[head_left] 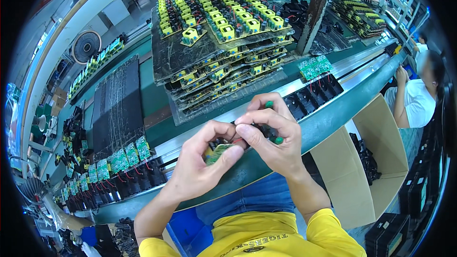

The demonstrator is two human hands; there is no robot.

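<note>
In front of my body, both hands are close together over the near edge of the bench. My left hand (202, 154) is closed around a small green circuit board (218, 154), its thumb lying along the board's near side. A red wire (237, 140) shows between the two hands. My right hand (276, 138) is closed, thumb and forefinger pinched by the wire, around a dark part mostly hidden by the fingers. Small round green bits (278, 140) show beside its fingers; I cannot tell their kind.
Stacked trays (164, 62) of yellow-and-black circuit boards stand beyond my hands. Black cases with green boards (131, 154) line the rail at left; more black cases (309, 97) lie at right. An open cardboard box (333, 171) holds black parts. Another person (419, 100) sits at far right.
</note>
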